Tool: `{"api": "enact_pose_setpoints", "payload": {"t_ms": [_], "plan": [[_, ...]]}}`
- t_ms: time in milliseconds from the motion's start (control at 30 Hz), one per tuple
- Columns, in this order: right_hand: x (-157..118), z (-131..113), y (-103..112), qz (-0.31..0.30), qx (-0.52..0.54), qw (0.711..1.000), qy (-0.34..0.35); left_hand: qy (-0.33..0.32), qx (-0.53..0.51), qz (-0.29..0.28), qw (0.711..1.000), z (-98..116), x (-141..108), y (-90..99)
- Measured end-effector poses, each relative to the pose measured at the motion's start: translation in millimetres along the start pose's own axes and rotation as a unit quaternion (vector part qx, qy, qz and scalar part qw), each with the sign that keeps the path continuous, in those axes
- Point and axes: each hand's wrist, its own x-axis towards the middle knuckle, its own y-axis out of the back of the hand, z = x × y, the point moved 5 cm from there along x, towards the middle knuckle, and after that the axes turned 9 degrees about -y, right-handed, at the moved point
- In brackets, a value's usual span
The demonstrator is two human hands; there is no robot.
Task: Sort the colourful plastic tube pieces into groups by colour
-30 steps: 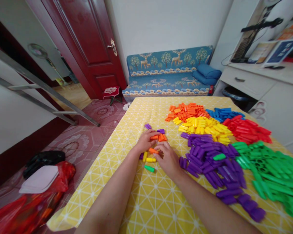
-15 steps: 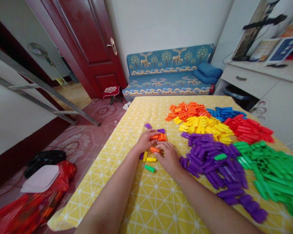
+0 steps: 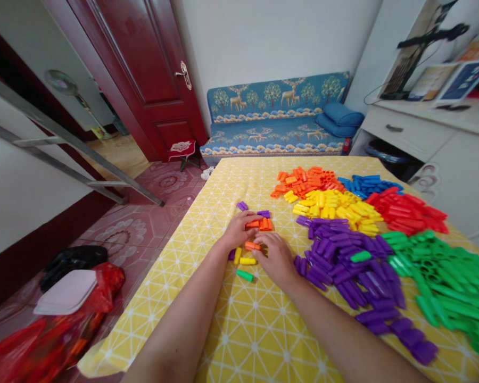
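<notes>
Right hand [image 3: 277, 260] pinching orange piece [image 3: 251, 246], left of purple pile [image 3: 339, 258].
Piece's long axis runs sideways, toward pile; left hand [image 3: 236, 230] at orange cluster [image 3: 265, 224], grip unclear; yellow tablecloth [image 3: 233, 319] under pile, blue sofa [image 3: 259, 139] beyond.

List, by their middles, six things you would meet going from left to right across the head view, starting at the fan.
Fan, door handle, left hand, right hand, pile of yellow pieces, pile of red pieces.
</notes>
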Motion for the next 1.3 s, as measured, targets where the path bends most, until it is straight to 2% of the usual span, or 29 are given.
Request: {"api": "enact_pose_setpoints", "payload": {"t_ms": [1300], "plan": [[1.2,1.3,-2.4,-0.02,0.02,0.999,0.018,-0.012,0.004,-0.003,1.0,-1.3,-0.1,-0.2]]}}
